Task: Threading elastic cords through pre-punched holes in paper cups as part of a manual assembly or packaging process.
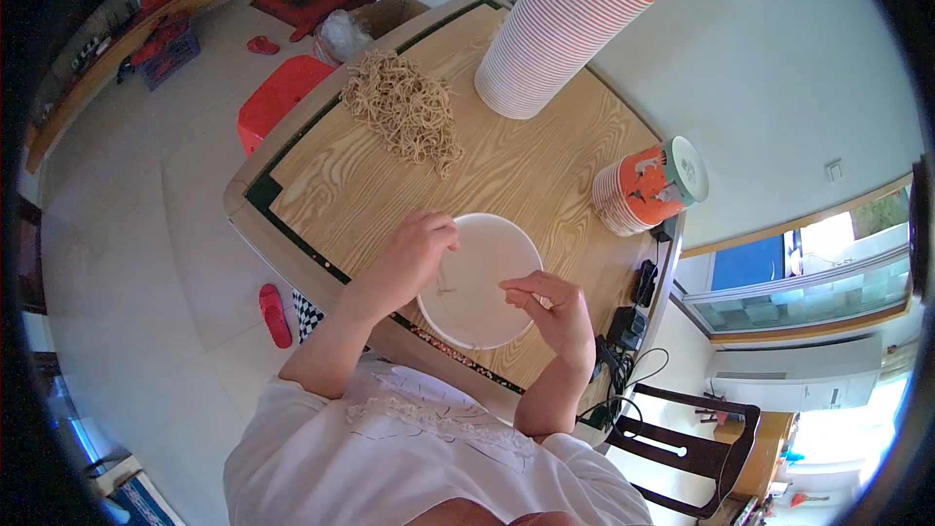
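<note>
A white paper bucket (480, 316) stands on the wooden table in front of me, its opening facing up. My left hand (417, 251) is at its left rim, fingers curled together. My right hand (555, 310) reaches over the right rim, thumb and fingertips pinched together inside the opening. What either hand's fingertips hold is too small to make out. A short bit of tan cord (445, 289) shows inside the bucket near its left wall. Beyond my left hand lies a loose heap of tan cords (407, 109).
A tall stack of paper buckets (565, 24) leans in view at the far side. A shorter orange and green stack (643, 187) stands right. Black adapters and cables (623, 331) crowd the table's right edge, near a dark chair (682, 448). A red stool (278, 97) is left.
</note>
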`<control>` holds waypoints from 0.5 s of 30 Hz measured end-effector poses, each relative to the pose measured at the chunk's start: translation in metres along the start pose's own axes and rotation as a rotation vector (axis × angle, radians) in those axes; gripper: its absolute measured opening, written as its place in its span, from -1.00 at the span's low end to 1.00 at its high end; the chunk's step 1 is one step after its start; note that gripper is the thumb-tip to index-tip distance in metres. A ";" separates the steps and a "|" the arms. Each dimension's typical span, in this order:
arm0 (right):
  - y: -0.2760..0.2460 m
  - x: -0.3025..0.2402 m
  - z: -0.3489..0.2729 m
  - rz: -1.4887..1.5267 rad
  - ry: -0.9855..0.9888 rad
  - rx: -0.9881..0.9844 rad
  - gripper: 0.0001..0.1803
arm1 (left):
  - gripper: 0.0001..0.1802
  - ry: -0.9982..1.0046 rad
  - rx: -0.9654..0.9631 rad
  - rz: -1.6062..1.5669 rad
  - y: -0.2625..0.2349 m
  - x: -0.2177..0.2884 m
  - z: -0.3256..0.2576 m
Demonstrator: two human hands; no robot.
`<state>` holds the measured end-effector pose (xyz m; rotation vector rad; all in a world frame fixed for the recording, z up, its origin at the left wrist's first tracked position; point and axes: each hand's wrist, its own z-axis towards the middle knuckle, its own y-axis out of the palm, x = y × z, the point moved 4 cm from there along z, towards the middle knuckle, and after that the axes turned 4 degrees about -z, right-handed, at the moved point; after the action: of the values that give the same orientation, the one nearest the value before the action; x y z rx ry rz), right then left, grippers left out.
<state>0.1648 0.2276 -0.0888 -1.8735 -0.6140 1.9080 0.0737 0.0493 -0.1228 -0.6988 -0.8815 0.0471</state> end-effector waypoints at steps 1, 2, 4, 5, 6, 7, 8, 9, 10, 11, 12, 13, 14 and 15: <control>0.001 -0.001 0.000 0.000 0.000 -0.001 -0.81 | -0.90 -0.011 -0.058 -0.035 0.001 -0.003 0.002; 0.001 -0.001 0.000 -0.020 -0.001 -0.006 -0.81 | -0.91 -0.021 -0.116 -0.070 0.003 -0.004 0.005; 0.002 -0.003 0.000 -0.041 -0.003 -0.010 -0.82 | -0.91 0.000 -0.112 -0.105 -0.002 -0.002 0.007; 0.002 -0.006 0.000 -0.052 -0.026 0.012 -0.83 | -0.90 0.021 -0.108 -0.140 -0.004 0.000 0.008; 0.002 -0.009 0.001 -0.063 -0.049 0.035 -0.84 | -0.90 0.022 -0.109 -0.141 -0.004 0.001 0.009; 0.003 -0.011 0.001 -0.063 -0.049 0.037 -0.84 | -0.90 0.020 -0.111 -0.159 -0.005 0.002 0.010; 0.003 -0.012 0.001 -0.032 -0.018 0.065 -0.85 | -0.90 0.017 -0.113 -0.177 -0.006 0.003 0.010; 0.002 -0.013 0.001 0.000 0.013 0.094 -0.85 | -0.90 0.018 -0.113 -0.177 -0.007 0.005 0.011; 0.003 -0.012 0.002 0.001 0.013 0.094 -0.85 | -0.89 0.000 -0.102 -0.193 -0.007 0.008 0.011; 0.003 -0.012 0.003 -0.004 0.003 0.097 -0.86 | -0.88 -0.018 -0.089 -0.208 -0.008 0.009 0.012; 0.003 -0.012 0.004 -0.009 -0.006 0.100 -0.86 | -0.88 -0.019 -0.089 -0.207 -0.007 0.009 0.012; 0.003 -0.010 0.004 -0.008 -0.007 0.099 -0.86 | -0.87 -0.016 -0.084 -0.205 -0.006 0.009 0.013; 0.005 -0.008 0.004 -0.053 -0.049 0.068 -0.85 | -0.85 -0.013 -0.081 -0.204 -0.004 0.009 0.013; 0.006 -0.008 0.004 -0.099 -0.091 0.037 -0.83 | -0.85 -0.013 -0.080 -0.203 -0.002 0.008 0.014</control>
<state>0.1608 0.2177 -0.0859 -1.7086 -0.6819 1.9360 0.0688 0.0575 -0.1098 -0.6812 -0.9674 -0.1660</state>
